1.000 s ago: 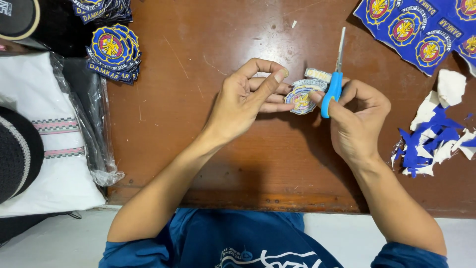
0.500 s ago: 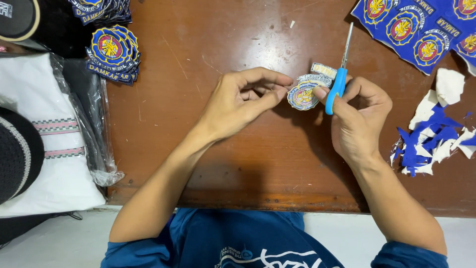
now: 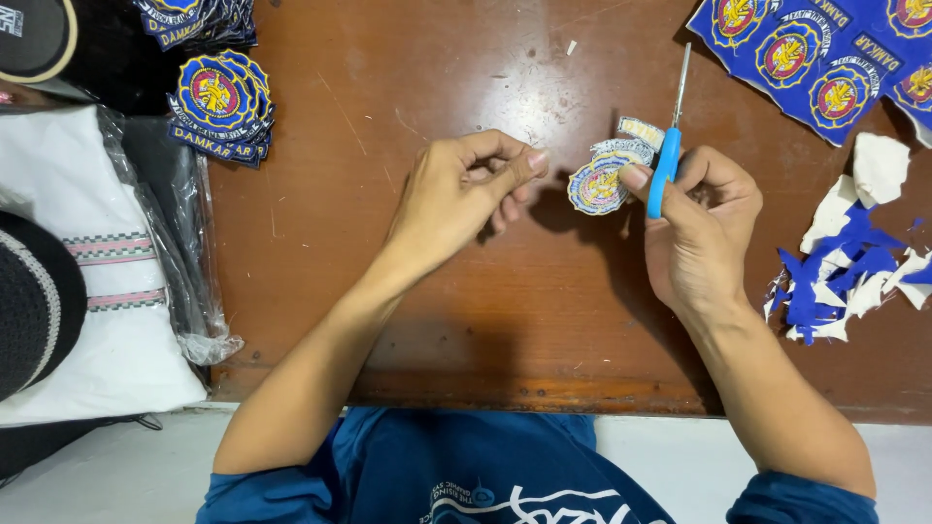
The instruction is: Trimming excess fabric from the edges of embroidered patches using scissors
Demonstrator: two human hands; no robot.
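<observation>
Right hand (image 3: pixel 701 233) grips blue scissors (image 3: pixel 668 146) and a round patch (image 3: pixel 599 184); left hand (image 3: pixel 456 199) is loosely curled, holding nothing, just left of the patch. Scraps (image 3: pixel 845 267) lie far right on the table (image 3: pixel 388 320).

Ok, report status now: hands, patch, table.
Right hand grips blue scissors and cut-out patch. Left hand curled, off the patch. Offcuts lie right, clear of hands.

hands 2 (image 3: pixel 456 199) | scissors 1 (image 3: pixel 666 165) | cut patch 1 (image 3: pixel 600 184) | patch stacks 2 (image 3: pixel 218 102)

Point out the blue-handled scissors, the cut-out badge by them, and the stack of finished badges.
scissors (image 3: pixel 666 165), head view, on the blue handle.
cut-out badge (image 3: pixel 598 184), head view, on its round middle.
stack of badges (image 3: pixel 219 99), head view, on the top badge's face.
</observation>
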